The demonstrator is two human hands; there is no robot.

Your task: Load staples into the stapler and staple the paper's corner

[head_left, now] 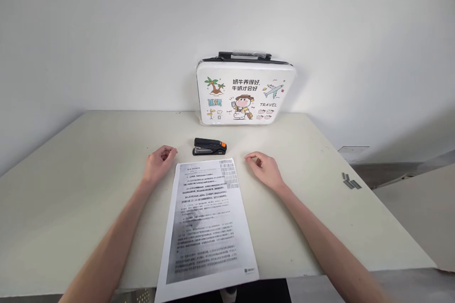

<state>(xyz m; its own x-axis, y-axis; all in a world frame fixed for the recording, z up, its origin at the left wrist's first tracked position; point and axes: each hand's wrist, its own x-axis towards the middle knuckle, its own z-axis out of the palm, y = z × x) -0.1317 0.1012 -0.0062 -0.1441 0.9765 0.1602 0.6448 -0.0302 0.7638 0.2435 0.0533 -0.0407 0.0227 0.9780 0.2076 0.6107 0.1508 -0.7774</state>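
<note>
My left hand [159, 163] rests on the table just left of the paper's top corner, its fingers curled in with nothing in them. On the other side, my right hand [265, 169] lies to the right of the paper, also loosely curled and holding nothing. Between and slightly beyond the hands is a black stapler [209, 147] with an orange end pointing right. A printed sheet of paper [209, 227] lies flat below the stapler, its lower edge reaching past the table's front edge. Neither hand touches the stapler or the paper.
A white cartoon-printed case [245, 92] with a black handle stands upright at the back against the wall. Several strips of staples [351, 181] lie near the right edge of the pale table [88, 165]. Another grey surface [423, 203] is beyond that edge.
</note>
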